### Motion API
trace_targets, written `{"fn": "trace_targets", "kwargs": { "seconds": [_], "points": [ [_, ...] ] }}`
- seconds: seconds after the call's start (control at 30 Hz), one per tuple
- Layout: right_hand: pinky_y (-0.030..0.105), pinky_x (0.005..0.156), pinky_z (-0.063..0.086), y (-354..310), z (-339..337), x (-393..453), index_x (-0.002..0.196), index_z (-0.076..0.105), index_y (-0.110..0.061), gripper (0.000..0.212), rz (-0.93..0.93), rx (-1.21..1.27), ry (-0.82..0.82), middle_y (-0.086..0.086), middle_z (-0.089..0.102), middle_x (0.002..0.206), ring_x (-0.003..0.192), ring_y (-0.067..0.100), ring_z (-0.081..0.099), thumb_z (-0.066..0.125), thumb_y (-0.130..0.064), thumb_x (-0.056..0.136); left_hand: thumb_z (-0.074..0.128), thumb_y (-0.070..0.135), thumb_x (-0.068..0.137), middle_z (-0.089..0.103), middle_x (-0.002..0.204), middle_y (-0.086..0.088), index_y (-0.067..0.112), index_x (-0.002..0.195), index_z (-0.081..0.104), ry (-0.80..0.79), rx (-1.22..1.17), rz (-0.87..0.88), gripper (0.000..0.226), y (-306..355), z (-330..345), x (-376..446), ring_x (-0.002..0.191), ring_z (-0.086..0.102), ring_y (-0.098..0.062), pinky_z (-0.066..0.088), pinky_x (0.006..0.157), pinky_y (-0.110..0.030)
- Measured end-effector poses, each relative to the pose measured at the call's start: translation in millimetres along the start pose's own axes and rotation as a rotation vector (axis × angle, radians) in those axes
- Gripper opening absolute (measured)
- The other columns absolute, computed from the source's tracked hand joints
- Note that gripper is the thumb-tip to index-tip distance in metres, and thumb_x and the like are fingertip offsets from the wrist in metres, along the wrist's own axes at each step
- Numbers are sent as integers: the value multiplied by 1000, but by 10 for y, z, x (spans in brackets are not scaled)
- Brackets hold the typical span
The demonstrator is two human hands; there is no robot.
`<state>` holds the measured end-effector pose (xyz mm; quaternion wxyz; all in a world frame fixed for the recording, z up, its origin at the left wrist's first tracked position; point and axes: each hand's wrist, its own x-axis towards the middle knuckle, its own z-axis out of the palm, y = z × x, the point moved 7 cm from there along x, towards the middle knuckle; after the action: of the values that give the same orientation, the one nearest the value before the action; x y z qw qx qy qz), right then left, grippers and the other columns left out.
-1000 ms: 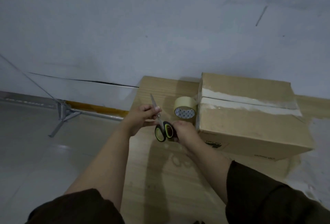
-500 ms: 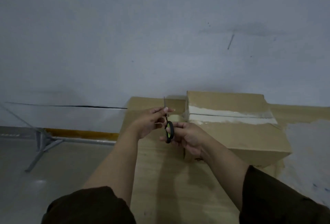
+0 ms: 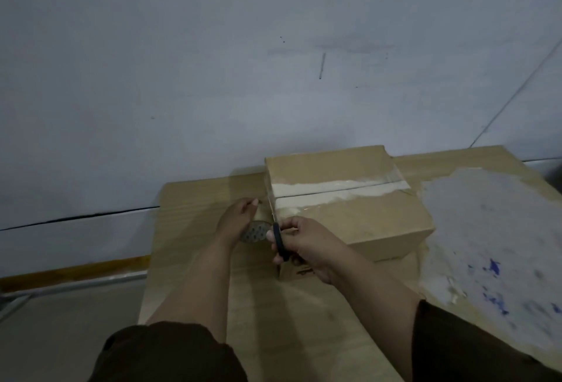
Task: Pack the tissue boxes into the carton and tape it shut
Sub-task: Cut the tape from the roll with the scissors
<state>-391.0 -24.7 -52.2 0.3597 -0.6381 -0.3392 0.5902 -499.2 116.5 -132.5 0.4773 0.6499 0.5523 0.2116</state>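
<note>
Two hands [image 3: 238,220] [image 3: 307,244] cut glossy tape [image 3: 334,188] beside rectangular cardboard carton [image 3: 365,220].

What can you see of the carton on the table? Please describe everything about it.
The carton is a plain brown cardboard box, closed, lying flat on the wooden table close to the wall. A strip of pale tape runs along its top seam from end to end. A small dark print shows low on the near end, too blurred to read. The right hand, holding scissors, is in front of its near left corner; the tape roll sits just beside it.
</note>
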Motion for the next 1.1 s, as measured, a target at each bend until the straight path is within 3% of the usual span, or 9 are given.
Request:
{"fn": "trace_targets", "kwargs": {
  "seconds": [0.1,0.2,0.4,0.67,0.83,1.1],
  "points": [
    [24,49,31,18,-4,-25,122,53,-9,45,2,-30,20,3,63,85,55,9,63,70,-28,85,45,27,100,61,129,-6,21,115,65,-77,-21,41,26,66,-15,28,121,53,-24,41,97,-33],
    [23,46,29,-22,46,-50,117,53,-12,46,19,-60,-5,5,59,83,60,13,58,66,-42,86,49,23,98,67,121,-3,32,95,69,-58,27,84,21,130,-167,78,116,58,-22,44,98,-34],
    [24,48,32,-34,58,-74,98,58,-14,44,81,-157,-27,6,61,82,60,15,59,67,-53,81,60,47,88,70,102,1,24,97,75,-19,160,35,29,277,-357,127,97,62,-15,40,75,-25],
    [23,46,30,79,75,-150,97,61,-7,44,201,-188,3,7,64,73,52,16,63,67,-49,82,64,54,81,67,101,2,28,90,73,-22,225,-35,29,314,-440,147,99,61,-19,43,77,-27],
    [21,44,31,-5,122,-92,109,60,2,52,172,-113,61,14,66,78,52,19,66,67,-43,85,64,53,82,69,106,-1,24,93,74,-31,238,-33,31,309,-437,159,100,62,-21,46,83,-30],
    [18,37,38,-104,222,100,111,53,-1,49,145,-49,82,17,63,77,43,18,65,67,-41,86,60,49,87,69,112,-4,28,87,75,-42,221,-55,26,296,-420,122,108,60,-24,46,90,-32]
  ]
}}
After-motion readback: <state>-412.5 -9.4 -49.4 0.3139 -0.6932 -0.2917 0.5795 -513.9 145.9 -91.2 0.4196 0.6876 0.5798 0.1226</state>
